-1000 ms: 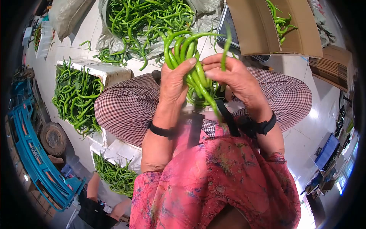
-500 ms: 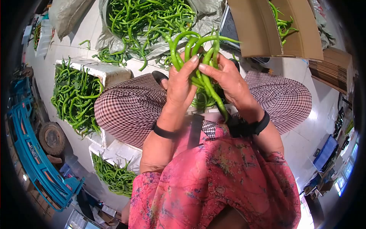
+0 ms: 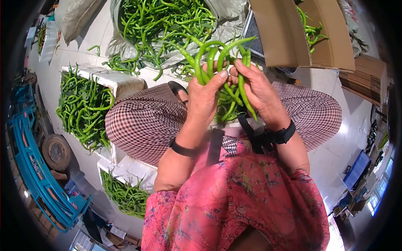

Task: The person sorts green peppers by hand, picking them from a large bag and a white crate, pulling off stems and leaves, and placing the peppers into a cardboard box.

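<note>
Long curved green chili peppers (image 3: 198, 62) fan out from my left hand (image 3: 204, 94), whose fingers are closed round them. My right hand (image 3: 260, 90) pinches a couple of slimmer green chili peppers (image 3: 241, 85) between thumb and fingers, their tips pointing down. Both hands are close together above my lap, fingertips almost meeting. Below them, more green chili peppers (image 3: 226, 109) lie between my legs, partly hidden by the hands. The fingers under the bunch are hidden.
Ahead, an open sack (image 3: 231, 21) spills green chilies. White foam boxes (image 3: 125, 81) of chilies stand at left, with a blue cart (image 3: 35, 167) beyond. An open cardboard box (image 3: 280, 33) holding some chilies is at front right; flattened cardboard (image 3: 363, 79) lies beside it.
My hands have shifted slightly apart. The peppers in my right hand have separated from the left-hand bunch and now hang more upright.
</note>
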`<action>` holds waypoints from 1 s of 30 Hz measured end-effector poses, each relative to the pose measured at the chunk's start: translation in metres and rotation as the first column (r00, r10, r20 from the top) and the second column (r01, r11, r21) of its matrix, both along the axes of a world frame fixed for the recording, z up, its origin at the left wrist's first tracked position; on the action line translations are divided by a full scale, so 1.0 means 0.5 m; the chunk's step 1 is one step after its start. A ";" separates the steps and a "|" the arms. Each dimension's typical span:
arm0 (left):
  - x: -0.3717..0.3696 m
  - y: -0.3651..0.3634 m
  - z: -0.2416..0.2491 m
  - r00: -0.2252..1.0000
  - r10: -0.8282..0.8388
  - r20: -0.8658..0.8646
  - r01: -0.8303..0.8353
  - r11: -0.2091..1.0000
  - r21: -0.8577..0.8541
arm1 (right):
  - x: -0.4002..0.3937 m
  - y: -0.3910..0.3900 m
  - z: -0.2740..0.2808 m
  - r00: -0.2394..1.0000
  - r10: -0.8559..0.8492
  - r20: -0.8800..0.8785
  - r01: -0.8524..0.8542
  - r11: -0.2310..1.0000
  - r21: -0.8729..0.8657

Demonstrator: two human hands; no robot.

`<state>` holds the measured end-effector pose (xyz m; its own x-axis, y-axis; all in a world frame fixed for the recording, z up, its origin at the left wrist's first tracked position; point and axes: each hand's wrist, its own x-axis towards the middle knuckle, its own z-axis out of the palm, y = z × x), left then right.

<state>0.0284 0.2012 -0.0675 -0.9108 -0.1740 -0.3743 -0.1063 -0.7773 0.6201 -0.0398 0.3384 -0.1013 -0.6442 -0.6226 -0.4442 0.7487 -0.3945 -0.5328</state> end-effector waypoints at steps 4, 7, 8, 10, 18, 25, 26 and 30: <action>0.004 0.007 0.009 0.994 -0.090 0.064 0.098 0.987 -0.125 | -0.020 0.006 0.015 0.993 -0.069 0.095 0.069 0.998 0.004; 0.004 -0.009 0.005 0.989 0.101 0.104 -0.098 0.995 -0.036 | -0.042 0.033 -0.026 0.981 -0.067 0.182 0.101 0.977 -0.189; 0.004 -0.019 0.002 0.989 0.132 0.061 -0.128 0.990 -0.058 | -0.047 0.035 -0.023 0.979 -0.045 0.201 0.099 0.958 -0.269; 0.003 -0.030 0.002 0.982 0.181 0.059 -0.178 0.983 -0.041 | -0.045 0.035 -0.010 0.977 -0.069 0.204 0.123 0.957 -0.263; 0.016 -0.019 0.019 0.998 -0.060 0.030 0.067 0.861 -0.504 | -0.039 0.018 0.010 0.995 -0.052 0.080 0.064 0.985 -0.157; 0.019 -0.012 0.027 0.963 -0.258 0.075 0.246 0.737 -0.629 | -0.058 0.020 0.041 0.998 0.042 -0.052 -0.051 0.983 -0.174; 0.018 -0.013 0.030 0.964 -0.257 0.070 0.242 0.736 -0.632 | -0.060 0.021 0.041 0.997 0.043 -0.058 -0.052 0.983 -0.175; 0.018 -0.013 0.024 0.942 -0.323 0.088 0.301 0.703 -0.644 | -0.060 0.026 0.071 0.991 0.115 -0.071 -0.123 0.986 -0.113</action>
<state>0.0374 0.1946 -0.0556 -0.9653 -0.0651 -0.2527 -0.2439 -0.1191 0.9625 -0.0698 0.3514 -0.0660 -0.5869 -0.7419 -0.3242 0.7600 -0.3669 -0.5364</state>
